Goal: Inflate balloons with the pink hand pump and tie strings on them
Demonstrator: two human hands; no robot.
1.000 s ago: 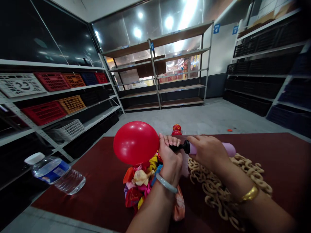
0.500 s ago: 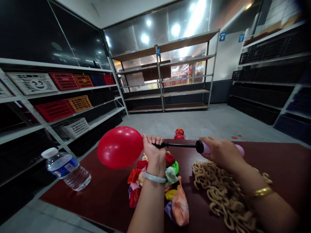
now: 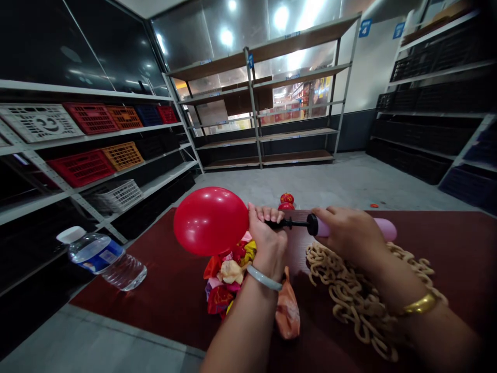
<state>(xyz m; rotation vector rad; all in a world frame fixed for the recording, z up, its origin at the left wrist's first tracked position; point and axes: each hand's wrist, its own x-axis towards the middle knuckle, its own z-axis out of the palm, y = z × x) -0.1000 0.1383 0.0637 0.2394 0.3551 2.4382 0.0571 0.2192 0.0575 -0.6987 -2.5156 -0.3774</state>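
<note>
My left hand [image 3: 267, 228] is closed around the neck of a round, inflated red balloon [image 3: 212, 220] and the black end of a balloon pump. The balloon stands out to the left of my fist. A short stretch of black rod runs from there to the pump's pink barrel [image 3: 384, 229], which my right hand [image 3: 347, 235] grips from above. Beneath my left wrist lies a pile of uninflated balloons [image 3: 231, 272] in several colours, partly hidden by my forearm. An orange uninflated balloon [image 3: 288, 311] rests just right of that forearm.
A water bottle [image 3: 106, 259] stands at the left of the dark red table [image 3: 155, 311]. Tan curled strands [image 3: 349, 290] are heaped under my right arm. Red balls [image 3: 287, 199] show beyond the far edge. Shelves with crates [image 3: 81, 166] line the left side.
The pump has shortened: less black rod shows between my hands. My left hand and the red balloon have moved right, towards the pink barrel. The view has tilted slightly down.
</note>
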